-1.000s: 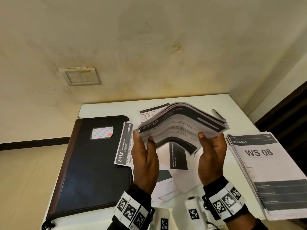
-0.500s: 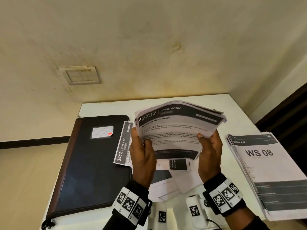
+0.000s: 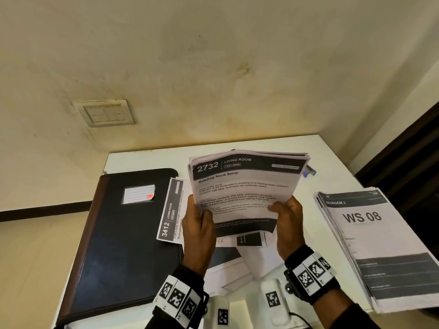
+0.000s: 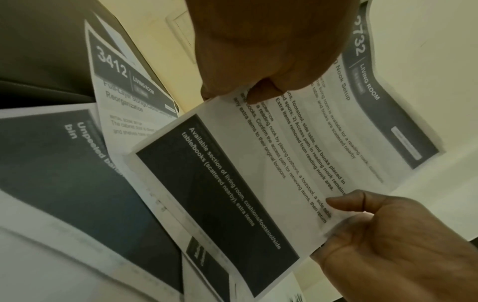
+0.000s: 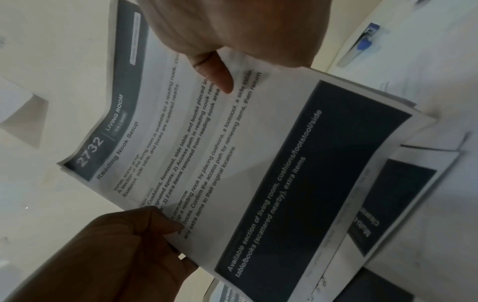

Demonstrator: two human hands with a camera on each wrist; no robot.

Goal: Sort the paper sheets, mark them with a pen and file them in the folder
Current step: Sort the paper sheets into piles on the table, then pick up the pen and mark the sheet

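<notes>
While both hands hold a bundle of paper sheets [image 3: 244,186] above the white tabletop [image 3: 147,160], the left hand [image 3: 199,231] pinches its left edge and the right hand [image 3: 288,224] its right edge, fingers [image 5: 214,71] curled around the paper. Top sheet reads "2732 Living Room". A closed dark folder [image 3: 121,241] lies left, a "WS 08" stack [image 3: 380,248] right, a pen [image 3: 310,172] behind, and loose sheets [image 3: 171,210] beneath.

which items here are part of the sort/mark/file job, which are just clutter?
Job: held sheet bundle, left hand, right hand, folder, pen, WS 08 stack, sheet 3412.
Clutter: wall switch, tagged white devices.
</notes>
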